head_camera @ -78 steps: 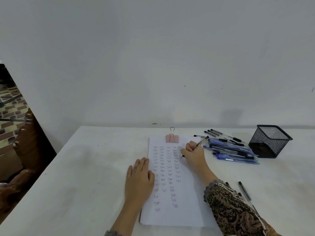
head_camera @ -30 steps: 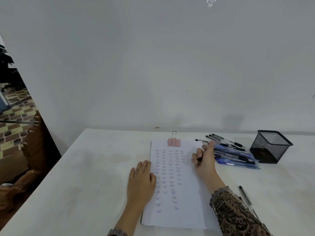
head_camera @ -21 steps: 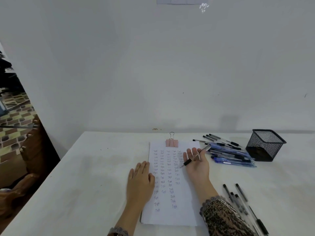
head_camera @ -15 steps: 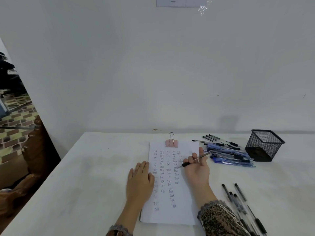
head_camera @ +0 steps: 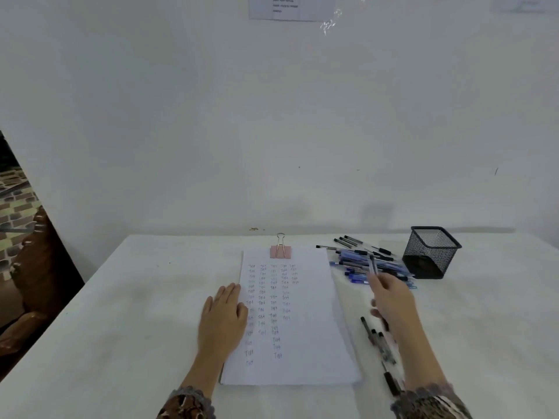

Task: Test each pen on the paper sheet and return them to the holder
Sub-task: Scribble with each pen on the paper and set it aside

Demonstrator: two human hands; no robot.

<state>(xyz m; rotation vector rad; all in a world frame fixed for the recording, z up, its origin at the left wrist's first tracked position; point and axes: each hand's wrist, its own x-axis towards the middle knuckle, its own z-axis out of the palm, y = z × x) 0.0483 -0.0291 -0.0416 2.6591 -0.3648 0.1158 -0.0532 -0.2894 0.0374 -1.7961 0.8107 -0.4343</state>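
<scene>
Left hand [head_camera: 225, 316] lies flat on the paper [head_camera: 302, 328]; right hand [head_camera: 393, 300] pinches a pen [head_camera: 373, 266] over the pile [head_camera: 363, 261], short of the holder [head_camera: 431, 252]; a loose pinch could drop it among untested pens.

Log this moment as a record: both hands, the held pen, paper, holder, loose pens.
paper: rows of test marks, pink clip at top
holder: black mesh, upright, no pens sticking out
pile: pens lying between paper and holder
near pens: black, on the table right of the paper
left hand: flat on the paper's left edge
right hand: right of the paper, holds a pen, blurred
pen: points up over the pile
</scene>
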